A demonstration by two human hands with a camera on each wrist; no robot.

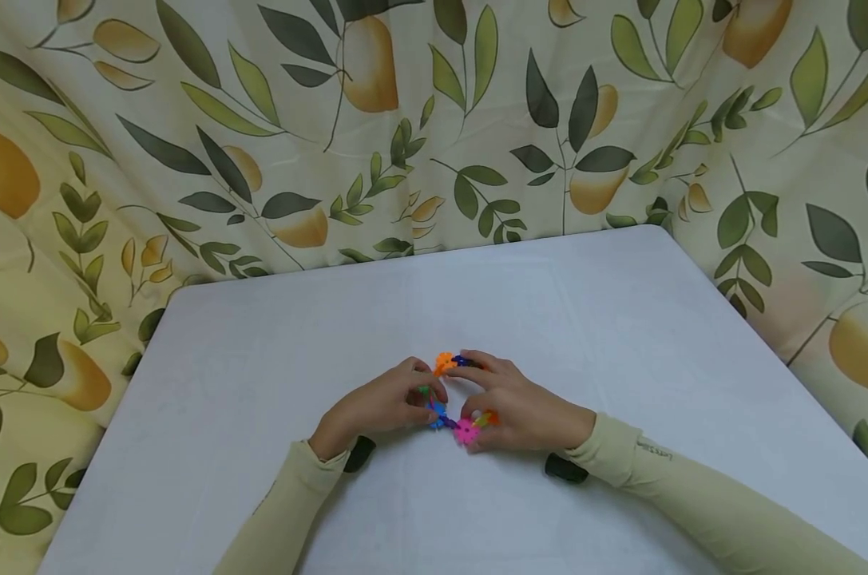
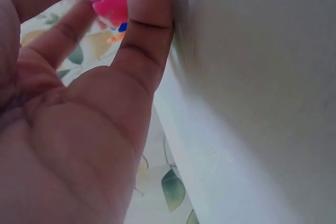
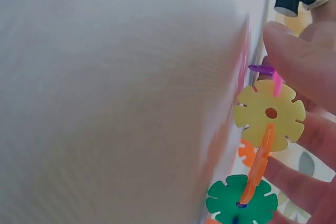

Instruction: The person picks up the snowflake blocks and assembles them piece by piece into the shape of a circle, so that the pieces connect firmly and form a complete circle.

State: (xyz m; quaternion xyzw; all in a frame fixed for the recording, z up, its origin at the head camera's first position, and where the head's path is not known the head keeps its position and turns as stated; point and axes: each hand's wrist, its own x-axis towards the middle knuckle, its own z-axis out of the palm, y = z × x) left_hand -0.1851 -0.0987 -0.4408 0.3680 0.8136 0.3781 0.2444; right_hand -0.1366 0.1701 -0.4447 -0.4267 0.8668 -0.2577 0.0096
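Observation:
Several notched, interlocking plastic discs are joined in a ring low over the white table. In the head view, an orange disc (image 1: 445, 364) is at its far side, a blue disc (image 1: 436, 415) at the left and a pink disc (image 1: 466, 432) in front. My left hand (image 1: 376, 403) pinches the left side near the blue disc. My right hand (image 1: 527, 409) grips the right side, thumb by the pink disc and a finger at the far side. The right wrist view shows a yellow disc (image 3: 257, 103), an edge-on orange disc (image 3: 256, 174) and a green disc (image 3: 218, 203) linked together. Fingers hide parts of the ring.
The white table (image 1: 376, 311) spreads around both hands. Behind it and at its sides hangs a leaf-and-fruit patterned curtain (image 1: 477, 144). A dark device (image 1: 566, 468) sits at the right wrist, and another dark device (image 1: 360, 454) at the left wrist.

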